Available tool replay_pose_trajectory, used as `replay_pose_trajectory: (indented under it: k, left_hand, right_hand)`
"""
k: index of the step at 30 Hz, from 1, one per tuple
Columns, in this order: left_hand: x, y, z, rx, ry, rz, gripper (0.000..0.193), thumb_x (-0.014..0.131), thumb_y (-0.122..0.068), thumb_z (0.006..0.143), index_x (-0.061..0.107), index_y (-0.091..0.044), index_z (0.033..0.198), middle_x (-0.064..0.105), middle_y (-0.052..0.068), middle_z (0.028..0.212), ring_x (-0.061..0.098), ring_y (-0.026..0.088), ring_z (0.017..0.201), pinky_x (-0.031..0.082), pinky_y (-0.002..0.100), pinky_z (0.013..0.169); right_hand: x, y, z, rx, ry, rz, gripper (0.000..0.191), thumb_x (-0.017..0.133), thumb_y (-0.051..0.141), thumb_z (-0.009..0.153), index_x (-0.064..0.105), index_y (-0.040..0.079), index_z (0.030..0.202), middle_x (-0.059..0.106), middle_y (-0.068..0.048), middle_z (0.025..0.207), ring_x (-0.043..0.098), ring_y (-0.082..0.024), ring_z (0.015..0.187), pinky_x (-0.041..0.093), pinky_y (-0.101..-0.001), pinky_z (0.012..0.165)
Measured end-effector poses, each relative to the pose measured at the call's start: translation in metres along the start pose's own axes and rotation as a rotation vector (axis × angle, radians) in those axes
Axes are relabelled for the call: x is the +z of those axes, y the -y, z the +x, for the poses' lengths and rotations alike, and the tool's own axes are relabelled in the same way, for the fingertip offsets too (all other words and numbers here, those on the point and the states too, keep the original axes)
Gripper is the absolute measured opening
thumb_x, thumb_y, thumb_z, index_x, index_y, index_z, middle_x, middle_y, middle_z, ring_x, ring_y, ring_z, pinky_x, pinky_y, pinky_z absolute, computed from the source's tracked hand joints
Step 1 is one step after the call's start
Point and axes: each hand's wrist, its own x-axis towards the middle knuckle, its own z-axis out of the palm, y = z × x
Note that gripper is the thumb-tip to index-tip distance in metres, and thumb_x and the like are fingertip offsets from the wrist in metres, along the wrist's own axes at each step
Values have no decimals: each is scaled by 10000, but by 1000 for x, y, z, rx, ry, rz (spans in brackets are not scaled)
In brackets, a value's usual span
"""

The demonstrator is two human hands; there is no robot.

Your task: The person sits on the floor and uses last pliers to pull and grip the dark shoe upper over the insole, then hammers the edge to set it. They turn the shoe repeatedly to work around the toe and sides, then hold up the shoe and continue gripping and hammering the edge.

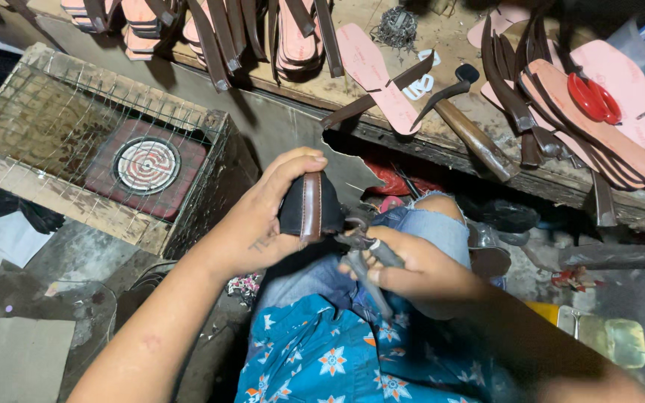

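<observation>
Several large things are seen first: a wooden counter (412, 127) strewn with pink insoles (371, 71) and brown straps (218, 37), and a mesh-covered box (54, 119) with a round coil heater (146, 165) inside. Over the lap, a dark shoe upper with a brown strap (310, 207) is gripped by the left hand (259, 224), fingers curled over its top. It is judged light, soft and pliable, best held at the strap edge where it is stiffer. Metal pliers (363, 257) are clasped by the right hand (412, 272), fingers wrapped about the handles, jaws meeting the upper's edge. Smaller still, red scissors (593, 98) and a hammer (464, 123) lie on the counter. What the jaws pinch is hidden by shadow
</observation>
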Motion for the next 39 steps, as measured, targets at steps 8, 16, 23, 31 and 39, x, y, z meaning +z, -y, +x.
replay_pose_trajectory:
  k: [8,16,23,31,39]
  left_hand:
    - [-1,-2,-6,-18,30,-92,854,807,-42,739,397,-107,1485,419,187,1538,480,360,1449,361,363,1202]
    - [-2,0,-5,15,-36,64,851,827,-73,740,376,-110,1461,449,194,1492,495,386,1428,396,391,1198]
    - [3,-6,-17,-61,-153,158,876,842,-96,712,383,-118,1457,458,199,1478,519,383,1392,426,383,1175]
    - [-5,0,-21,6,-89,85,870,853,-104,744,378,-116,1472,443,208,1511,488,402,1447,400,413,1206]
    - [14,-6,-20,-45,-330,312,935,856,-104,698,327,-84,1468,465,237,1401,537,451,1288,464,433,1109]
  right_hand:
    - [12,7,-5,253,5,653,483,565,67,865,508,-42,1332,650,-200,990,694,-273,763,608,-405,608]
    - [46,-8,1,200,-29,720,562,608,74,897,417,74,1426,570,-131,874,582,-187,647,495,-337,498]
    - [52,14,9,275,-201,465,468,638,155,870,467,79,1299,575,-96,743,587,-174,553,501,-348,440]
    - [45,11,15,297,-84,309,429,627,164,874,471,54,1258,656,-152,825,654,-208,586,558,-343,531]
    - [64,-42,51,-110,-407,175,312,590,79,975,473,26,1260,632,-95,862,630,-144,662,548,-307,596]
